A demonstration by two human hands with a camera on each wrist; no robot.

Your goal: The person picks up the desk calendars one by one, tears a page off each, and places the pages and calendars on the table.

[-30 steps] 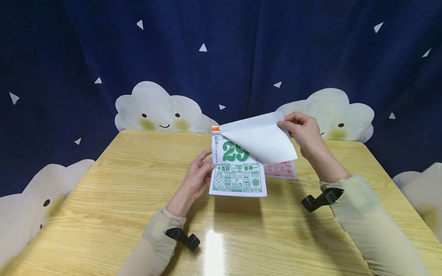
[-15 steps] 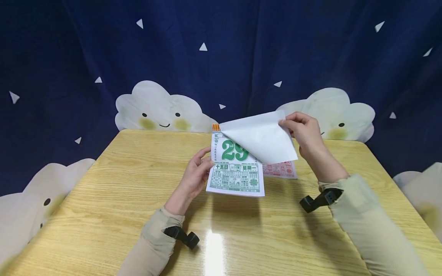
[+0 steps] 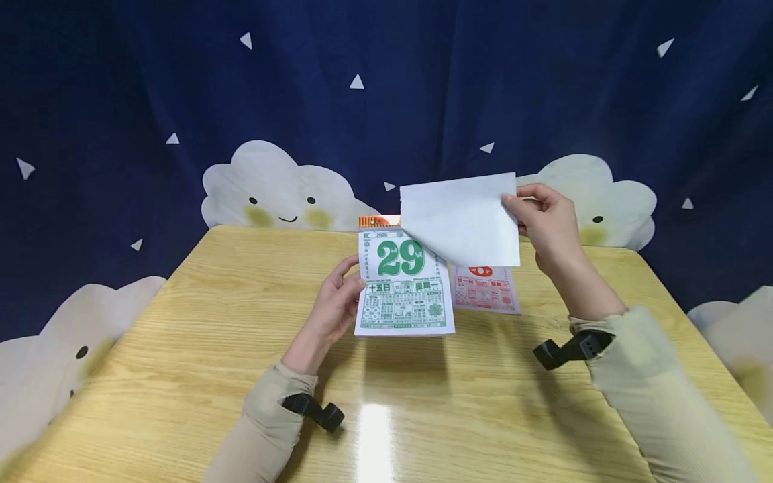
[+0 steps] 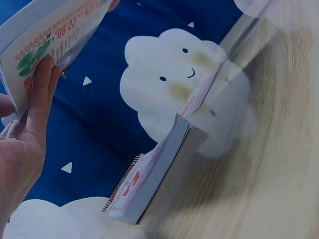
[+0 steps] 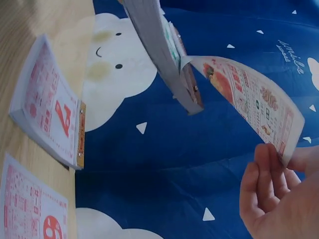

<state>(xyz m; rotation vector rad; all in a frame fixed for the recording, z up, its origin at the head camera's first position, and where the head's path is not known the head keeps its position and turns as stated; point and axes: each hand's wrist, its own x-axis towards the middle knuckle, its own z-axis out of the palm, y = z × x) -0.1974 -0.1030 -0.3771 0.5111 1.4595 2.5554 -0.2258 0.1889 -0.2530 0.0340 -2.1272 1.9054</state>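
Observation:
In the head view my left hand (image 3: 335, 302) grips the left edge of a tear-off calendar (image 3: 403, 295), held up above the table with a green 29 on its front. My right hand (image 3: 552, 225) pinches a lifted calendar page (image 3: 459, 218) by its right side, white back toward me. The orange strip (image 3: 379, 221) at the calendar's top is bare on its left part; the page covers the rest. In the right wrist view the page curves from the calendar's top to my fingertips. From the left wrist, my fingers press the calendar's printed back (image 4: 65, 37).
A loose sheet with a red 6 (image 3: 486, 295) lies on the wooden table (image 3: 211, 335), behind the held calendar. Beside it lies a second calendar pad (image 5: 47, 99) showing a red 7. A dark blue curtain (image 3: 386, 107) with clouds hangs behind the table.
The lifted page has come away along more of the top strip, baring more orange. My right hand has moved up and right with it; the calendar has shifted slightly left.

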